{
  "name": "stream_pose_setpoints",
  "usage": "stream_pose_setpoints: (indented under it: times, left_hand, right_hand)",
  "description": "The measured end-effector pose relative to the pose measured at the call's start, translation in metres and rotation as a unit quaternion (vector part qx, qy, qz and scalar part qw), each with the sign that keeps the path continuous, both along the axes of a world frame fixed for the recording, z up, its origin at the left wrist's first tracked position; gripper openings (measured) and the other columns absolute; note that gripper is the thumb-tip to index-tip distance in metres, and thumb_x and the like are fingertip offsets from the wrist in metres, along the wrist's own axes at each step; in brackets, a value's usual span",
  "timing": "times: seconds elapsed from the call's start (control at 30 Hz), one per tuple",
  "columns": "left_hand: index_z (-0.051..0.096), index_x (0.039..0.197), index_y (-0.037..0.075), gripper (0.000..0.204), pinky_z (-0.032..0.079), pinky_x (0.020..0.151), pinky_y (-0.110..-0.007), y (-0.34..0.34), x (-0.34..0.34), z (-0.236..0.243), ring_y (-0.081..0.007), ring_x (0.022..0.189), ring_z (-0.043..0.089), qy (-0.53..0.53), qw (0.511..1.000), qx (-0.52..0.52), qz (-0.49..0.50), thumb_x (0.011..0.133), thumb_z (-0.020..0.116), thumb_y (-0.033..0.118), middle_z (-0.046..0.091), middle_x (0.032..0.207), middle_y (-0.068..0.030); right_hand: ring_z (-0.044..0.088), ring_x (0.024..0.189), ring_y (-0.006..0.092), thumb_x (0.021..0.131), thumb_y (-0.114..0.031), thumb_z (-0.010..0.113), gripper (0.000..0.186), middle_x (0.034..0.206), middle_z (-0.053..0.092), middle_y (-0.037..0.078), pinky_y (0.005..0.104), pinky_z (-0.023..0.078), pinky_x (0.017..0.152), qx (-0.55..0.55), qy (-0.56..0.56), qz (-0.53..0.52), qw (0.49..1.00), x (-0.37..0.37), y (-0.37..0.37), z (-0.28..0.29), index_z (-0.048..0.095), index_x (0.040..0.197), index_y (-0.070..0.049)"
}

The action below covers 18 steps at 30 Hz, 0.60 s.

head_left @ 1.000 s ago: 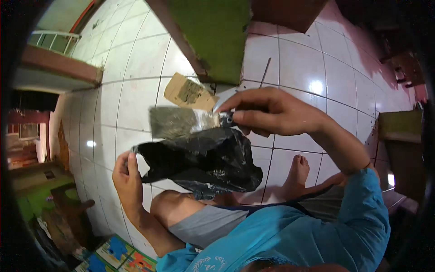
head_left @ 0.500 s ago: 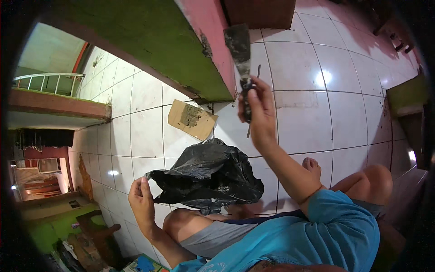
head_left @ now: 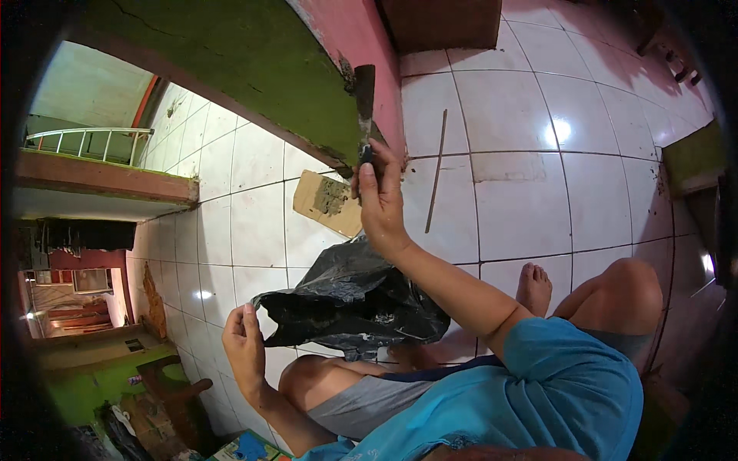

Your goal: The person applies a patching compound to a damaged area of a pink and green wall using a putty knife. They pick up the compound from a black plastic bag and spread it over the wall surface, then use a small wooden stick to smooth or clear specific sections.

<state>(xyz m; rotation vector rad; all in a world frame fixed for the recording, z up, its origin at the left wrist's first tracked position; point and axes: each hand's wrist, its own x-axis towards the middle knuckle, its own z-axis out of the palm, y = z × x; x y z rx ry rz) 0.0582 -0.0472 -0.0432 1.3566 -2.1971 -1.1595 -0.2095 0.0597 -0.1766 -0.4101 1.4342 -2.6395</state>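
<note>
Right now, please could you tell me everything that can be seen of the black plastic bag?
The black plastic bag looks thin, slightly shiny and crumpled. Its mouth gapes, showing a dark inside with a few pale specks. The left hand pinches its left edge between thumb and fingers; the rest spreads to the right. In view, it lies between the left knee and a cardboard piece, and the right forearm covers part of it. Whether it rests on the tiles cannot be told.

Floor (head_left: pixel 515 207): white tile
Cardboard (head_left: pixel 307 196): near the floor's edge at the wall (head_left: pixel 231 61)
Thin rod (head_left: pixel 437 173): near the edge round the corner
</note>
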Motion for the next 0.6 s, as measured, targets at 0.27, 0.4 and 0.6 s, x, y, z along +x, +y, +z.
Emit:
stream_pose_setpoints:
  times: [0.27, 0.4, 0.6]
  left_hand:
    - [0.065, 0.1, -0.001, 0.031, 0.03, 0.057, -0.022, -0.0022, 0.0059, -0.0013, -0.0025, 0.066, 0.038, -0.004, 1.0, -0.003, -0.013, 0.108, 0.059, 0.029, 0.048, 0.076, 0.007]
    - [0.065, 0.099, -0.001, 0.031, 0.029, 0.055, -0.022, 0.0007, 0.0027, 0.0022, -0.0025, 0.064, 0.038, -0.014, 1.0, -0.013, -0.015, 0.108, 0.058, 0.029, 0.047, 0.074, 0.0069]
    - [0.065, 0.099, 0.0, 0.031, 0.03, 0.056, -0.022, -0.0042, 0.006, 0.0011, -0.0028, 0.064, 0.039, -0.001, 1.0, 0.013, -0.015, 0.108, 0.058, 0.029, 0.048, 0.074, 0.0067]
  right_hand:
    - [0.06, 0.106, 0.0236, 0.107, -0.016, 0.053, 0.041, 0.125, 0.058, 0.016, 0.0344, 0.05, 0.093, 0.095, 0.042, -0.015, 0.994, -0.0007, -0.0055, -0.0007, 0.048, 0.147, -0.006]
    - [0.061, 0.104, 0.0278, 0.105, -0.013, 0.056, 0.043, 0.118, 0.057, 0.018, 0.0362, 0.051, 0.091, 0.133, 0.086, -0.043, 0.986, -0.0001, -0.0031, 0.0012, 0.049, 0.146, -0.005]
    - [0.062, 0.097, 0.031, 0.105, -0.013, 0.056, 0.042, 0.112, 0.056, 0.02, 0.0391, 0.051, 0.087, 0.169, 0.088, -0.058, 0.98, 0.0078, 0.0033, 0.0074, 0.049, 0.145, -0.002]
